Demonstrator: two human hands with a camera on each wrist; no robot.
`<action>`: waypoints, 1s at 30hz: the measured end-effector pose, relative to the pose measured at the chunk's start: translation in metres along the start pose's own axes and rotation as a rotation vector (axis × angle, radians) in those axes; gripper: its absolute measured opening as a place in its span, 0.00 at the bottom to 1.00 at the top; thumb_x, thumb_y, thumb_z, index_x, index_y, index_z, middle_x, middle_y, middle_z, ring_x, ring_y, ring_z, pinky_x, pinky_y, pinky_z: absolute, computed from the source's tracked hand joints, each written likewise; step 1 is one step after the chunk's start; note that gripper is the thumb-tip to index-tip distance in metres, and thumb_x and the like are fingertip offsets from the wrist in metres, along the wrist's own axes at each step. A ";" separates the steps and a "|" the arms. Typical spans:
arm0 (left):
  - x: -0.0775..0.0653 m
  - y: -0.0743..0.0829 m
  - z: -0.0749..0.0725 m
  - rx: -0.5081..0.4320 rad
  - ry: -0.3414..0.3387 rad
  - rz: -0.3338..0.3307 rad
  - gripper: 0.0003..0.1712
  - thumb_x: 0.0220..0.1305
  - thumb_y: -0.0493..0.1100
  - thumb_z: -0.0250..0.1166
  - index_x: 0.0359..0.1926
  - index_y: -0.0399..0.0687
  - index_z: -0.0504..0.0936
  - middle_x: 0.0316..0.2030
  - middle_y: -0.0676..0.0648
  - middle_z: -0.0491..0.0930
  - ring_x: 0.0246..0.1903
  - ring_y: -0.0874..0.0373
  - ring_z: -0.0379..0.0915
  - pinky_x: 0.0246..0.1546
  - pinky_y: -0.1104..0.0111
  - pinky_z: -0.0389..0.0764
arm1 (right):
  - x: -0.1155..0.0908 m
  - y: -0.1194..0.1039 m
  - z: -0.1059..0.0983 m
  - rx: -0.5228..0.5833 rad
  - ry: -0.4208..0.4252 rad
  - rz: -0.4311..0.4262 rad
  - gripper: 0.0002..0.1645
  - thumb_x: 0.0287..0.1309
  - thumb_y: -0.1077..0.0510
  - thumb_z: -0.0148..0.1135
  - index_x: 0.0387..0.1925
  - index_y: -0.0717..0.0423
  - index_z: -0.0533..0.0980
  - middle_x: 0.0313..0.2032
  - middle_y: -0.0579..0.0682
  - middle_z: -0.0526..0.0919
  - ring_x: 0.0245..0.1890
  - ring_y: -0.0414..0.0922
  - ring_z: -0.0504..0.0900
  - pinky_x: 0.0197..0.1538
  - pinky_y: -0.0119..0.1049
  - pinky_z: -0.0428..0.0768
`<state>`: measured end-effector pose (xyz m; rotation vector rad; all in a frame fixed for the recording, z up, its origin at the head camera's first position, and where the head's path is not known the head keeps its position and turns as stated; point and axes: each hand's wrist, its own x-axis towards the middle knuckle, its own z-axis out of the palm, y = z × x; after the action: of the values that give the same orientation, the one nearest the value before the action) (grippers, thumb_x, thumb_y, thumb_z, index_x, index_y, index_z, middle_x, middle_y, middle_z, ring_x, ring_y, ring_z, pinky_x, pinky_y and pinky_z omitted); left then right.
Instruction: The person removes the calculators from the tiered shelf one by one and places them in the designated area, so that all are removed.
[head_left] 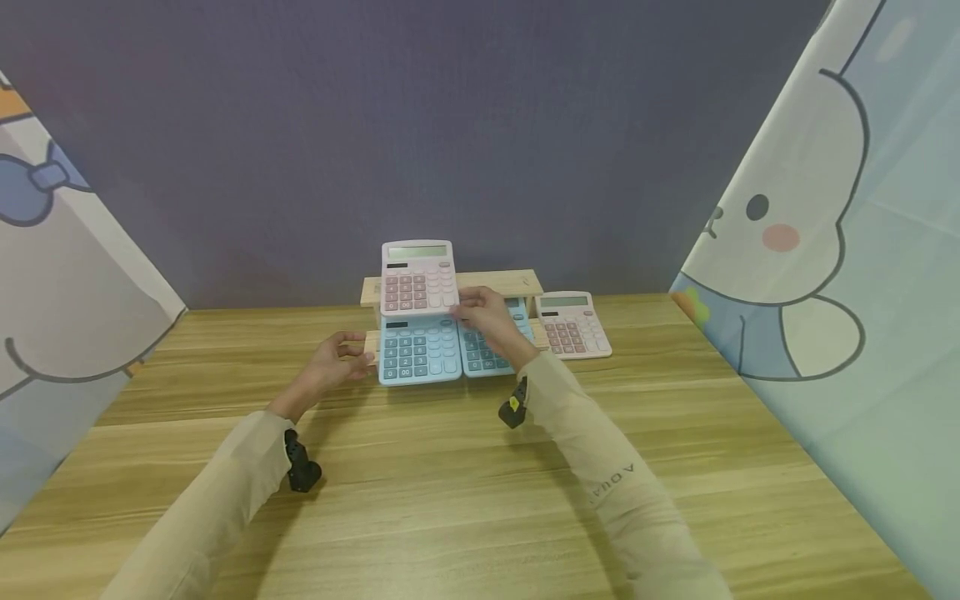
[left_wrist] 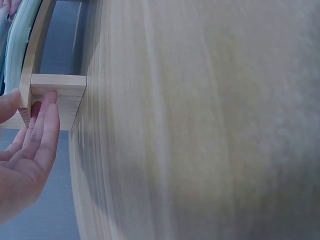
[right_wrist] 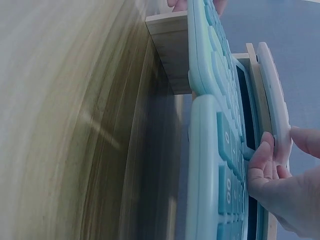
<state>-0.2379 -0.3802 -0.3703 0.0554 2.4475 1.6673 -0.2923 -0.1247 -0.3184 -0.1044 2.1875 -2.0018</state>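
Note:
A two-tier wooden rack (head_left: pixel 498 283) stands at the back of the table. Two light blue calculators, a left one (head_left: pixel 420 354) and a right one (head_left: pixel 483 357), lean side by side on its lower tier. My right hand (head_left: pixel 489 318) pinches the lower right edge of a pink calculator (head_left: pixel 416 283) at the upper tier's left half, thumb in front and fingers behind. It covers part of the right blue calculator. At the rack's left end, my left hand (left_wrist: pixel 30 150) holds the lower slat (left_wrist: pixel 31 65) between thumb and fingers.
A second pink calculator (head_left: pixel 573 333) is just right of the rack. Behind the rack rises a dark grey panel (head_left: pixel 450 150). Cartoon-printed cloths hang at both sides, one on the right (head_left: pixel 825 275). Wood-grain tabletop (head_left: pixel 420 500) extends in front.

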 end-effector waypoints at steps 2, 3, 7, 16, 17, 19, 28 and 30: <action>0.000 0.000 0.000 0.003 0.002 -0.001 0.33 0.66 0.39 0.54 0.66 0.32 0.51 0.56 0.28 0.63 0.45 0.50 0.74 0.51 0.60 0.79 | 0.001 0.000 0.002 0.017 0.006 0.006 0.27 0.53 0.67 0.60 0.56 0.60 0.65 0.48 0.57 0.74 0.44 0.47 0.78 0.50 0.34 0.80; 0.000 0.000 0.000 0.004 0.002 0.000 0.33 0.66 0.39 0.54 0.66 0.32 0.51 0.56 0.28 0.63 0.44 0.50 0.74 0.51 0.60 0.79 | 0.001 0.000 0.002 0.027 0.008 0.009 0.27 0.54 0.67 0.60 0.56 0.60 0.65 0.48 0.57 0.74 0.44 0.47 0.78 0.51 0.34 0.80; 0.000 0.000 0.000 0.008 0.006 -0.001 0.33 0.66 0.39 0.55 0.66 0.32 0.51 0.56 0.28 0.63 0.44 0.51 0.74 0.50 0.60 0.79 | 0.003 0.001 0.004 0.051 0.008 0.011 0.28 0.55 0.68 0.58 0.57 0.61 0.64 0.49 0.58 0.74 0.46 0.49 0.78 0.51 0.34 0.80; -0.002 0.001 0.001 0.009 0.005 -0.002 0.33 0.66 0.39 0.54 0.66 0.32 0.51 0.57 0.28 0.62 0.47 0.47 0.72 0.51 0.59 0.79 | 0.005 0.002 0.006 0.080 0.003 0.003 0.26 0.57 0.68 0.56 0.57 0.60 0.64 0.50 0.57 0.74 0.48 0.48 0.77 0.51 0.33 0.80; -0.002 0.001 0.001 0.009 0.006 -0.002 0.33 0.66 0.39 0.54 0.66 0.32 0.51 0.57 0.28 0.62 0.48 0.46 0.72 0.51 0.59 0.79 | 0.004 0.003 0.006 0.086 0.006 0.005 0.26 0.56 0.68 0.56 0.57 0.60 0.64 0.49 0.57 0.74 0.48 0.48 0.77 0.51 0.33 0.80; -0.002 0.002 0.001 0.006 0.006 -0.004 0.33 0.66 0.39 0.54 0.66 0.32 0.50 0.57 0.28 0.62 0.48 0.45 0.72 0.52 0.58 0.78 | 0.004 0.002 0.007 0.098 0.010 0.010 0.26 0.56 0.68 0.56 0.57 0.59 0.64 0.49 0.56 0.75 0.48 0.47 0.77 0.51 0.32 0.80; -0.002 0.001 0.000 -0.006 0.001 -0.003 0.33 0.66 0.38 0.54 0.66 0.32 0.50 0.58 0.27 0.60 0.48 0.45 0.72 0.53 0.57 0.77 | 0.002 0.000 0.008 0.150 0.024 0.021 0.25 0.56 0.70 0.55 0.56 0.60 0.65 0.48 0.57 0.75 0.45 0.46 0.77 0.52 0.32 0.79; -0.002 0.001 0.000 -0.010 -0.002 -0.003 0.33 0.66 0.39 0.54 0.66 0.32 0.50 0.58 0.26 0.60 0.49 0.44 0.72 0.53 0.57 0.77 | 0.001 0.000 0.009 0.160 0.029 0.024 0.25 0.56 0.70 0.55 0.56 0.60 0.65 0.48 0.57 0.75 0.45 0.46 0.77 0.52 0.32 0.79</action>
<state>-0.2356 -0.3803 -0.3690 0.0519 2.4367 1.6779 -0.2921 -0.1335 -0.3190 -0.0285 2.0250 -2.1686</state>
